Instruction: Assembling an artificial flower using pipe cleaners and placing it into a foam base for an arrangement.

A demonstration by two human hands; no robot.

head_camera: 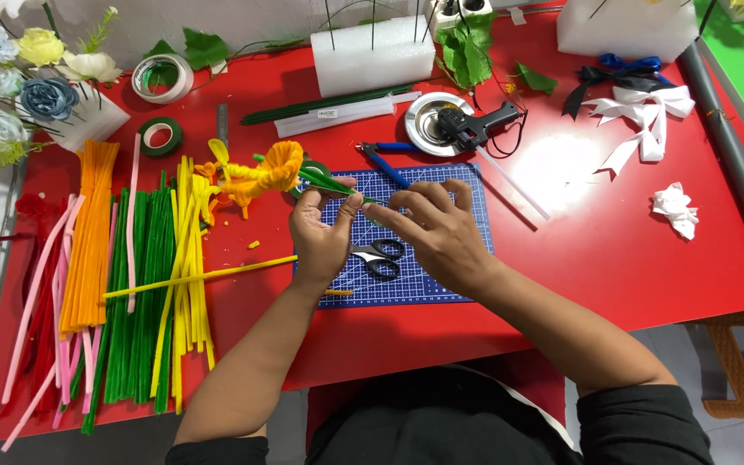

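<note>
Here: orange flower (279,168) on green stem (329,182), raised over blue mat (467,258) on red table (596,250). Left hand (322,237) pinching stem below bloom; right hand (439,232) pinching stem's far end between thumb and fingertips. Likely light, fuzzy, bendable; petals easily crushed, so best held by stem. Scissors (379,257) partly covered by hands. Stem's wrapped portion hidden behind fingers. Glue gun (475,125) on dish, pipe cleaners (122,284) at left, cut off below.
</note>
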